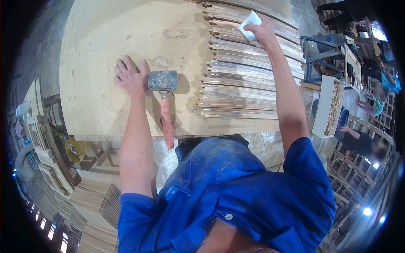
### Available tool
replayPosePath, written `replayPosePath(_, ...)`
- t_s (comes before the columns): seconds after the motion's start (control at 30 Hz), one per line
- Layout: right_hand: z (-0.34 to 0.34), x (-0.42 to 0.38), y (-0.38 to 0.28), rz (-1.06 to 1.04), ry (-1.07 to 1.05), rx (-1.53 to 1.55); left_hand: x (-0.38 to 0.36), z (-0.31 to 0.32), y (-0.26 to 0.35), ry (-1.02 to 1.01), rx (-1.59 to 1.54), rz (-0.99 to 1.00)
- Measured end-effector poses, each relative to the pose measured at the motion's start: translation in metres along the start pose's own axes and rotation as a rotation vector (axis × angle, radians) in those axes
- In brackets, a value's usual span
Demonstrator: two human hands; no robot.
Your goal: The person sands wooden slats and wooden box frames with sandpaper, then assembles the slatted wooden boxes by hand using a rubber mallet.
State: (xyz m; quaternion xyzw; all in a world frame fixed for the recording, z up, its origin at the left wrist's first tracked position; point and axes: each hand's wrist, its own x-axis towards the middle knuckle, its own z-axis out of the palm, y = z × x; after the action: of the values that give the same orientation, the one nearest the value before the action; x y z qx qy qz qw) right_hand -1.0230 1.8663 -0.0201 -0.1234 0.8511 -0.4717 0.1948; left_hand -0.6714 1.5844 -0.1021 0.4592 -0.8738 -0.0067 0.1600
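Observation:
My left hand (132,77) lies flat on the pale wooden tabletop (105,109) with its fingers spread, holding nothing. Right beside it is a rubber mallet (163,80), its dark head near my thumb and its red handle reaching past the table's front edge. Over the far part of a row of wooden slats (240,80), my right hand (262,31) is closed round a white squeeze bottle (253,20) with a thin tip pointing left. The slats lie side by side, with narrow tenon-like ends at the left. Shiny pale lines run along several of them.
Beyond the table's right side stand a blue metal frame (322,55) and a long box of wooden pieces (327,107). Other people (358,139) are farther right. Stacked slats (93,202) and a yellow round container (77,150) are at the lower left.

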Motion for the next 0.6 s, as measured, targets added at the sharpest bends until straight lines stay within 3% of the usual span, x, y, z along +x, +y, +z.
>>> replayPosePath(0.17, -0.069, 0.002, 0.05, 0.006, 0.058, 0.043, 0.002, -0.009, 0.006, -0.063, 0.02, 0.019)
replayPosePath(0.43, -0.187, -0.008, 0.095, 0.095, 0.325, -0.074, 0.0, -0.007, 0.008, -0.051, 0.084, 0.017)
replayPosePath(0.53, -0.214, -0.015, 0.095, 0.199, 0.422, -0.283, -0.001, -0.001, 0.003, -0.016, 0.153, 0.047)
replayPosePath(0.6, -0.218, -0.017, 0.102, 0.184, 0.419, -0.148, 0.0, -0.001, 0.008, -0.023, 0.136, 0.044)
